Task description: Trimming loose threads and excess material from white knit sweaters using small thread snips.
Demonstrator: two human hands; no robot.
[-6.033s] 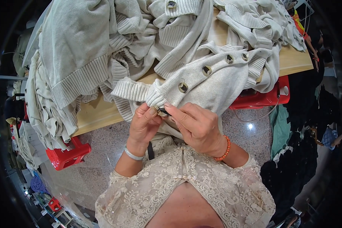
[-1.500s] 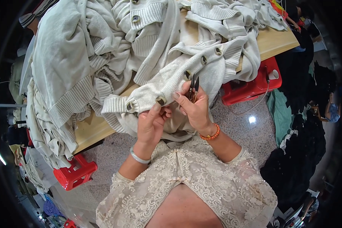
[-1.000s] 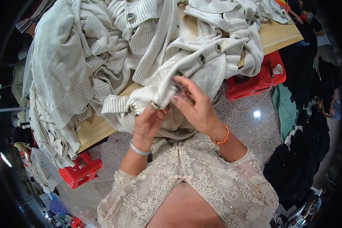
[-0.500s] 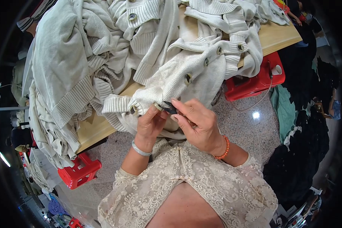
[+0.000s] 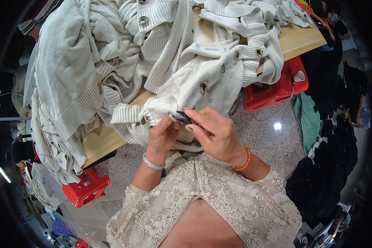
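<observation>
A: What changed? 
B: The right hand [image 5: 217, 134] came back down with dark snips [image 5: 184, 119] to the cardigan [image 5: 194, 89] button [image 5: 173, 118] at the table [image 5: 101, 140] edge; left hand [image 5: 163, 136] pinches it. Trimming continues, I judge.

Lighting: you work under bright, even overhead light. The pile of cream cardigans [image 5: 124, 62] reads near white, close to washed out on its far folds, yet the ribbing stays legible.

Glare: one small hot spot on the speckled floor [image 5: 277, 126] to your right, and a lesser gleam at the far left rim.

Shadows: soft and short; a dark band lies under the near edge of the wooden table [image 5: 99, 142].

Focus: sharp at centre; your left hand [image 5: 163, 138] and right hand [image 5: 215, 132] show crisp.

Distortion: heavy fisheye. The table edge bows, and a black vignette rings the frame. Dark clothing at right loses detail.
</observation>
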